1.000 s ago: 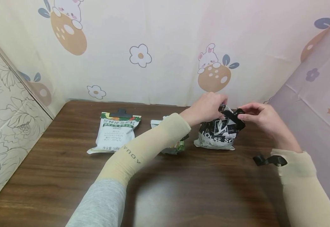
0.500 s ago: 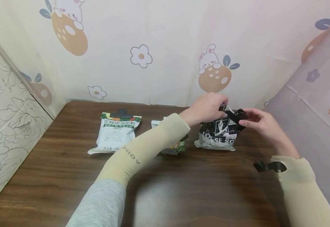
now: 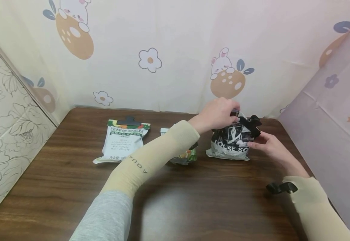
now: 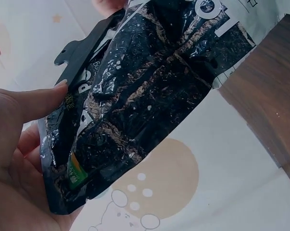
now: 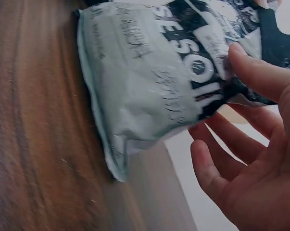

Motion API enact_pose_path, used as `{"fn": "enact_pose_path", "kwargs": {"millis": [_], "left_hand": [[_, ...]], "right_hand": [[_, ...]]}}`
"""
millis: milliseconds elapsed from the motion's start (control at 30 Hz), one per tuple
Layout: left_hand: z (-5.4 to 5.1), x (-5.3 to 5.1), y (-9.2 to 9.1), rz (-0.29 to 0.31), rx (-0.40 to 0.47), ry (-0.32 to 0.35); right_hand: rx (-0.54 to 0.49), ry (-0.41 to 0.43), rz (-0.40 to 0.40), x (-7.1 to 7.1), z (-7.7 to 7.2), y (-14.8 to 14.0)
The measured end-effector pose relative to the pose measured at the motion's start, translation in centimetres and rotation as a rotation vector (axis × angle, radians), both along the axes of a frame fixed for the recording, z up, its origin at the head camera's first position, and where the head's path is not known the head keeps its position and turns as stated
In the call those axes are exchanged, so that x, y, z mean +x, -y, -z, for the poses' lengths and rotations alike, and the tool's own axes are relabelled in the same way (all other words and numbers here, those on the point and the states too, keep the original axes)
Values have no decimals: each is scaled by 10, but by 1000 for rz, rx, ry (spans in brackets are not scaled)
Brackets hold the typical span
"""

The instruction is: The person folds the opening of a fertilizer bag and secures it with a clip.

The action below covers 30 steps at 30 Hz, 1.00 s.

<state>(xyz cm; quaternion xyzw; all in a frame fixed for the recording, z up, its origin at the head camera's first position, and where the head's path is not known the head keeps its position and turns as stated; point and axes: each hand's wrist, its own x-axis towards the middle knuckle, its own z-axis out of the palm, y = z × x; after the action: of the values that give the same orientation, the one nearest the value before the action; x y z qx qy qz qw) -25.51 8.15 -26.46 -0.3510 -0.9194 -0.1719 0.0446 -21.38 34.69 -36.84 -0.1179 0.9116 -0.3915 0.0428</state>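
A black-and-white bag of loose soil (image 3: 230,142) stands at the table's back right. A black clip (image 3: 250,124) sits across its top, also in view as a dark clip bar (image 4: 84,53) in the left wrist view. My left hand (image 3: 220,113) grips the bag's upper left corner, the thumb on one face and the fingers on the other. Lower down the right edge, my right hand (image 3: 269,145) holds the bag between thumb and fingers. In the right wrist view the thumb (image 5: 255,67) lies on the printed front, and the other fingers are partly behind the bag.
A white fertilizer bag (image 3: 122,140) with a black clip (image 3: 128,121) lies at the left of the wooden table (image 3: 211,197). Another small bag (image 3: 188,156) is mostly hidden behind my left forearm. A printed curtain (image 3: 178,80) hangs behind the table.
My right hand has left the clip at the bag's top right and moved down to the bag's right edge. The left hand stays at the upper left corner, nearly still.
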Motion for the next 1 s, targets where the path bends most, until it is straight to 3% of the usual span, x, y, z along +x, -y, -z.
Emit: {"fn": "enact_pose_path", "kwargs": {"millis": [233, 400, 500, 667, 800, 900, 1000], "left_hand": [[6, -4, 7, 34, 61, -10], [15, -7, 19, 47, 254, 55], [22, -7, 27, -15, 387, 131], [36, -5, 40, -195, 534, 206], [50, -5, 44, -319, 676, 376], [60, -6, 45, -329, 792, 564], [66, -5, 44, -312, 809, 694]], "right_hand": [[-51, 13, 40, 0, 6, 7], [-94, 4, 49, 2, 7, 8], [-89, 19, 60, 3, 7, 8], [-104, 30, 65, 2, 9, 7], [-149, 26, 56, 1, 11, 4], [-172, 29, 33, 1, 13, 0], [-219, 58, -2, 1, 15, -3]]}}
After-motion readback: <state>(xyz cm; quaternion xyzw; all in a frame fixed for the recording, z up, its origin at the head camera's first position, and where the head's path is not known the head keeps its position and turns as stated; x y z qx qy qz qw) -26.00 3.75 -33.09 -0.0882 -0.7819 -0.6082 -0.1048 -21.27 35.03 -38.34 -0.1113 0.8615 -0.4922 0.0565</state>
